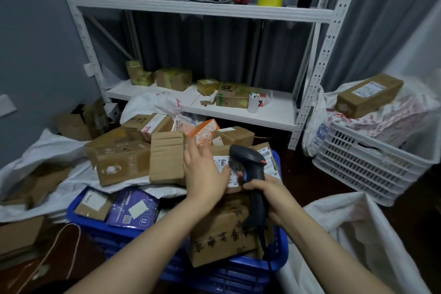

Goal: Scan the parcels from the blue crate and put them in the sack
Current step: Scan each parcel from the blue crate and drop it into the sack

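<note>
A blue crate [100, 221] in front of me is heaped with cardboard parcels. My left hand [205, 172] lies with straight fingers on the top brown parcel [223, 153], next to its white label [226, 169]. My right hand [267, 194] grips the handle of a black barcode scanner [250, 162], whose head points down at that label. A larger taped box [222, 234] sits under it in the crate. A purple pouch [132, 209] and a small box [94, 204] lie at the crate's left end. An open white sack [353, 229] stands at the lower right.
A pile of cardboard boxes [124, 155] lies on white sacking to the left. A white shelf rack [214, 107] with small parcels stands behind. A white slotted crate [372, 162] with bags and a long box [370, 94] is at the right.
</note>
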